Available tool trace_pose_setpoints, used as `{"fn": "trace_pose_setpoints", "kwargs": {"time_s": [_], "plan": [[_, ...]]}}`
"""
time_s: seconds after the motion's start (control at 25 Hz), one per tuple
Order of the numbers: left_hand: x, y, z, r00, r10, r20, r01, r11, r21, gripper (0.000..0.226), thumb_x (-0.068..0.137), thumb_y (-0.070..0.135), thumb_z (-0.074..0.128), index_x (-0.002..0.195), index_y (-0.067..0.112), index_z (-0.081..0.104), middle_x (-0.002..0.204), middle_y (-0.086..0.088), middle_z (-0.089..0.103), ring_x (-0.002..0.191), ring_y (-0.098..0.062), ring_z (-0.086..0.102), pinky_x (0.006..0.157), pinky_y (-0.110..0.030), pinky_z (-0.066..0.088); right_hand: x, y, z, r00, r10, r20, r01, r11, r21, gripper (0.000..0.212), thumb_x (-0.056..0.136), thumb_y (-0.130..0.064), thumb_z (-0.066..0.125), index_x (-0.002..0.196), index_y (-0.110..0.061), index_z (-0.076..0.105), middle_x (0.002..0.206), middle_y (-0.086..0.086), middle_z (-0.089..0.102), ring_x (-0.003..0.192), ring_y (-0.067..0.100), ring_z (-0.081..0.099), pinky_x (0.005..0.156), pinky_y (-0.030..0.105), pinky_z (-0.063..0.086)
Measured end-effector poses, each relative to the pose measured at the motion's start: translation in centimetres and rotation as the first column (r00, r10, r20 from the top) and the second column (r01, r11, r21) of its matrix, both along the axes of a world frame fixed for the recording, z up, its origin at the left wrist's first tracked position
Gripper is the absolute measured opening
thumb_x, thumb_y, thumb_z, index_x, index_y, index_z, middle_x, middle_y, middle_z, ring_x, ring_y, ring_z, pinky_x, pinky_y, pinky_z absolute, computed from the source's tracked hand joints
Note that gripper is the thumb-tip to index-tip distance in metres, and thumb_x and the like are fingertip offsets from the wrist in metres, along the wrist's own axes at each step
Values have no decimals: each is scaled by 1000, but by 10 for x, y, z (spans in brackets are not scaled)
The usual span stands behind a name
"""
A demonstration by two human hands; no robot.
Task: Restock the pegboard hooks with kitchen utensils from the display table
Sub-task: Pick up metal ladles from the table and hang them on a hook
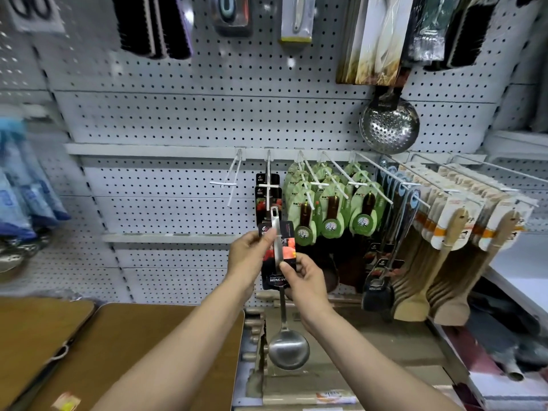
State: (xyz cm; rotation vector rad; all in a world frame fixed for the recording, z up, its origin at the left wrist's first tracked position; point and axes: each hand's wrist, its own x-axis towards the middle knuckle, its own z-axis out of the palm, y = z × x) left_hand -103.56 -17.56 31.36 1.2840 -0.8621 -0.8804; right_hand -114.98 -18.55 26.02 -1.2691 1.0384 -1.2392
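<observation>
Ladle held up at pegboard, both hands.
L hand (pixel 252 256) pinches steel ladle (pixel 286 345) handle w/ its card near top; R hand (pixel 305 280) pinches card lower down; bowl hangs down; handle tip just below hook (pixel 268 185) w/ same black cards.

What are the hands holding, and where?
Both hands, left hand and right hand, pinch a steel ladle at its carded handle; the bowl hangs below.

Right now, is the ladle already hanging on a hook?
No, the ladle is held below the hook by the left hand and right hand.
</observation>
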Motion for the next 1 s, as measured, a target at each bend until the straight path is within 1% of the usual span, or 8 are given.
{"fn": "trace_pose_setpoints", "kwargs": {"time_s": [0.16, 0.36, 0.44, 0.56, 0.68, 0.76, 0.88, 1.0], "plan": [[5, 1, 3, 1000, -11, 1, 11, 1000, -5, 14, 79, 21, 78, 90, 14, 72, 87, 3, 77, 91, -15, 71, 82, -26, 51, 8, 4, 0, 998, 44, 42, -44, 999, -22, 17, 95, -11, 63, 104, -25, 68, 93, 8, 71, 84, 15, 63, 82, 40, 56], [12, 0, 3, 999, -38, -3, 38, 998, -48, 14, 80, 11, 76, 94, 10, 72, 88, -1, 77, 85, -14, 72, 73, -22, 53, 9, 2, -4, 997, 55, 58, -50, 995, -88, 18, 94, -9, 64, 107, -21, 68, 90, -5, 71, 84, 4, 63, 81, 27, 54], [15, -4, 0, 999, -34, -1, 34, 998, -47, 13, 81, 10, 75, 93, 10, 72, 87, -1, 77, 83, -14, 73, 70, -22, 54, 12, -3, -6, 997, 58, 52, -55, 996, -68, 18, 94, -9, 64, 106, -22, 69, 87, -8, 71, 84, 6, 64, 82, 32, 54], [22, -20, -2, 1000, -21, 9, 21, 1000, -20, 10, 80, 12, 76, 89, 13, 72, 84, -1, 77, 83, -19, 73, 75, -29, 56, 20, -19, -8, 998, 50, 25, -49, 998, -40, 18, 94, -10, 63, 104, -24, 69, 87, -4, 71, 85, 10, 65, 83, 37, 55], [27, -38, 2, 999, -12, 37, 12, 1000, 17, 13, 80, 14, 77, 92, 11, 72, 83, -2, 76, 78, -18, 72, 72, -28, 56, 28, -37, -12, 1000, 0, 6, 0, 1000, 0, 6, 93, -21, 67, 97, -24, 70, 87, 2, 73, 85, 17, 66, 81, 41, 56], [30, -51, 5, 999, -7, 49, 6, 999, 32, 16, 79, 15, 78, 93, 12, 72, 84, -1, 76, 76, -15, 72, 71, -27, 56, 34, -50, -15, 999, -28, 45, 25, 997, 76, 9, 92, -26, 69, 93, -18, 73, 90, 11, 75, 86, 26, 69, 81, 42, 56], [35, -71, 9, 998, 0, 62, -3, 999, 44, 13, 79, 15, 78, 90, 16, 71, 85, 0, 76, 77, -16, 73, 79, -34, 59, 42, -67, -12, 989, -35, 143, 12, 988, 155, 14, 93, -21, 68, 89, -9, 74, 91, 18, 75, 87, 38, 70, 86, 54, 57], [41, -88, 11, 998, -22, 56, 19, 998, 57, 14, 80, 13, 77, 92, 15, 72, 87, -3, 76, 84, -22, 73, 84, -44, 58, 52, -83, -9, 989, -69, 133, 42, 980, 193, 16, 93, -22, 67, 89, -7, 72, 90, 20, 73, 78, 31, 69, 80, 50, 60]]}}
